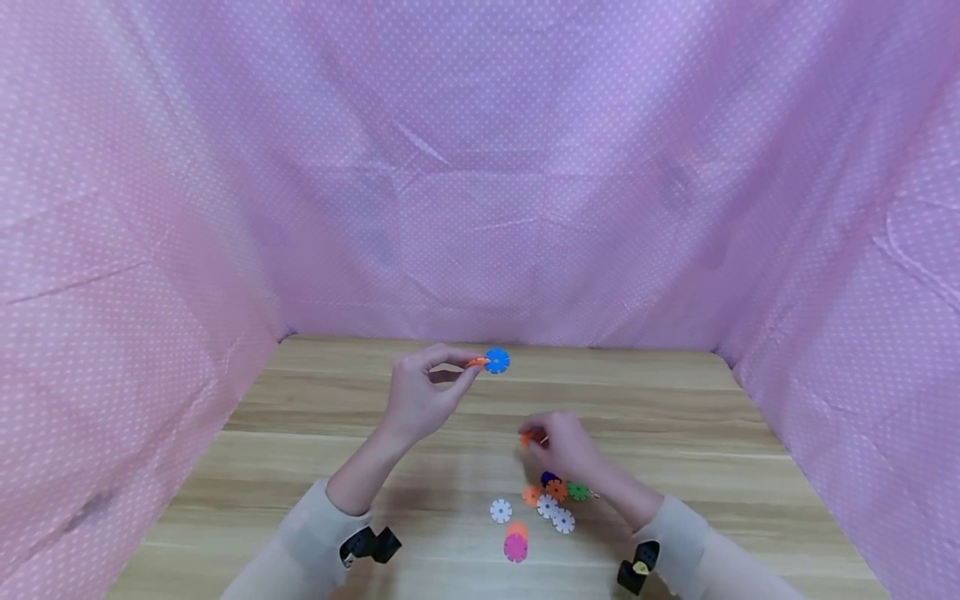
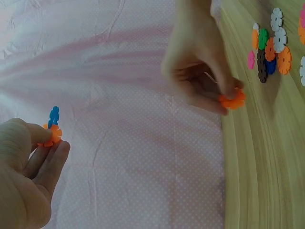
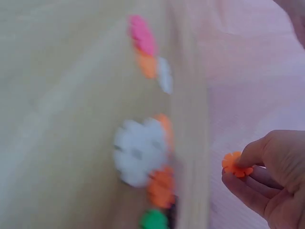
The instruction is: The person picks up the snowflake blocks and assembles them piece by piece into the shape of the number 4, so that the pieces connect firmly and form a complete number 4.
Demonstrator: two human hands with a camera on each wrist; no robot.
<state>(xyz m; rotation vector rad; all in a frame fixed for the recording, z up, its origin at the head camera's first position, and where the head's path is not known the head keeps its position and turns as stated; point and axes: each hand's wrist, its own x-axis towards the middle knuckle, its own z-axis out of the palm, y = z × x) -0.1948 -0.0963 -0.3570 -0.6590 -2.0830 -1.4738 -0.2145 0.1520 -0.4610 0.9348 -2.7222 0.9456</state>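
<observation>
My left hand (image 1: 423,392) pinches an orange notched plastic disc (image 2: 56,133) between thumb and fingers, raised over the back of the table. A blue notched disc (image 1: 497,361) is joined to that orange one at an angle and sticks out beyond the fingertips. Lower and to the right, my right hand (image 1: 562,446) pinches another orange notched disc (image 3: 233,164) by its edge. Beneath and in front of the right hand lie loose discs, among them a green disc (image 1: 577,490), a dark orange disc (image 1: 556,490) and a white disc (image 1: 563,522).
A pink disc (image 1: 515,547) overlaps an orange one near the front of the wooden table (image 1: 300,417). Another white disc (image 1: 501,511) lies just behind them. Pink dotted cloth (image 1: 480,208) hangs along the back and both sides. Each wrist wears a black camera strap.
</observation>
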